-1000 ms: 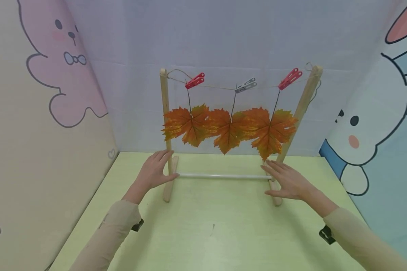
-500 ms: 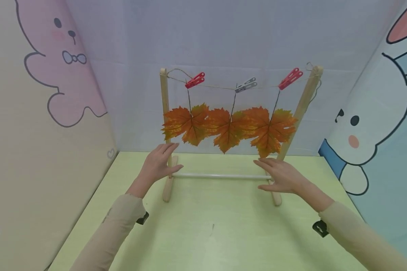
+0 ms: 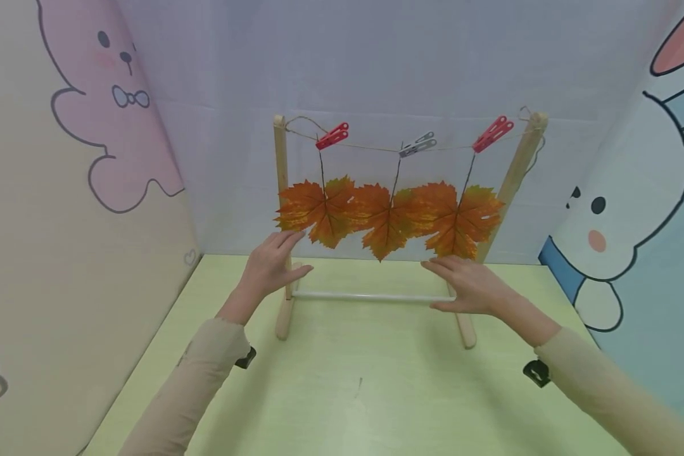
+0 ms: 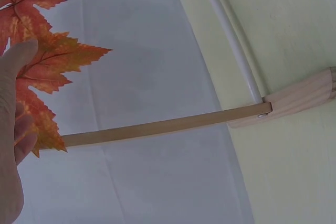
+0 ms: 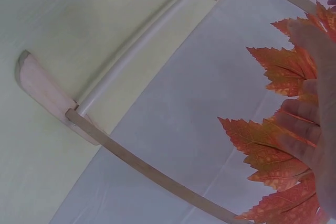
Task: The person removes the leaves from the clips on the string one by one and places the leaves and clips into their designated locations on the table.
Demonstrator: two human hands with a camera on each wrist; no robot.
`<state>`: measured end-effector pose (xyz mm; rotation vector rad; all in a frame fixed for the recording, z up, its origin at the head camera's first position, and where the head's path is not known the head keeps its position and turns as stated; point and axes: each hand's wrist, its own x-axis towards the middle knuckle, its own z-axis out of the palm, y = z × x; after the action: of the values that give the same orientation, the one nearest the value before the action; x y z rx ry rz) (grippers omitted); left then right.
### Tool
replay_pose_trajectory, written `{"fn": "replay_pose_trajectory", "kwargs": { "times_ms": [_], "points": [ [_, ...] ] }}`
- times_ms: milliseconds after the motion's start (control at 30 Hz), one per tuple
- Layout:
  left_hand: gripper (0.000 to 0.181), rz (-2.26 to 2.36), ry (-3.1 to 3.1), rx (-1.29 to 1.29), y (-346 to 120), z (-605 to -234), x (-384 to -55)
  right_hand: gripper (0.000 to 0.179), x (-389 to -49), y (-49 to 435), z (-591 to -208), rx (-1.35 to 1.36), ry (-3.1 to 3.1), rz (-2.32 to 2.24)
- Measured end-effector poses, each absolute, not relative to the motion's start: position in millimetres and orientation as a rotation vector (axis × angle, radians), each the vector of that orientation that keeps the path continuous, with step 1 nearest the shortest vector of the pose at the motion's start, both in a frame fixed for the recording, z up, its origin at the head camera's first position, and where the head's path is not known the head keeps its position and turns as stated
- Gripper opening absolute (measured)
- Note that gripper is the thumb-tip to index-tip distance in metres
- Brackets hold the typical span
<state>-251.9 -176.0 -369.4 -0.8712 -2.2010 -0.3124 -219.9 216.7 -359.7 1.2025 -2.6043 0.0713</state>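
Three orange maple leaves hang in a row from a string between two wooden posts. The left leaf [image 3: 323, 212], middle leaf [image 3: 383, 221] and right leaf [image 3: 462, 218] overlap at their edges. A red clothespin [image 3: 332, 135], a grey clothespin [image 3: 417, 145] and another red clothespin [image 3: 493, 133] clip their stems to the string [image 3: 365, 148]. My left hand [image 3: 269, 266] is raised in front of the left post, fingers extended just below the left leaf and holding nothing. My right hand [image 3: 468, 285], also empty with fingers extended, overlaps the lower tip of the right leaf in the head view.
A white rod [image 3: 365, 296] joins the two wooden feet of the frame on the pale green table [image 3: 342, 392]. The left post [image 3: 282, 152] stands nearly upright; the right post [image 3: 515, 171] leans outward. A white cloth [image 3: 365, 63] hangs behind, with cartoon-printed panels at both sides.
Both hands have risen and moved slightly inward, the left toward the left leaf and the right toward the right leaf. The leaves, clothespins and frame stay as they were.
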Motion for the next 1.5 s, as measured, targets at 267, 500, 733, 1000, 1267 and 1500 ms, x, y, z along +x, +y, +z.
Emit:
{"fn": "replay_pose_trajectory", "kwargs": {
  "times_ms": [267,500,733,1000,1267,1500],
  "points": [
    [0.063,-0.34,-2.191,-0.83,-168,-355,-256,0.076,-225,212,-345,1.239,-2.546,0.104],
    [0.062,-0.377,-2.157,-0.807,-163,-341,-259,0.07,-230,209,-339,1.27,-2.493,0.071],
    [0.061,-0.386,-2.148,-0.797,-155,-324,-263,0.069,-231,207,-332,1.291,-2.457,0.051],
    [0.052,-0.438,-2.116,-0.793,-143,-309,-264,0.067,-232,204,-325,1.285,-2.474,0.037],
    [0.041,-0.443,-2.108,-0.764,-133,-301,-269,0.066,-232,203,-324,1.306,-2.45,0.054],
    [0.032,-0.471,-2.111,-0.701,-129,-288,-271,0.066,-231,199,-320,1.303,-2.456,0.032]
  ]
}}
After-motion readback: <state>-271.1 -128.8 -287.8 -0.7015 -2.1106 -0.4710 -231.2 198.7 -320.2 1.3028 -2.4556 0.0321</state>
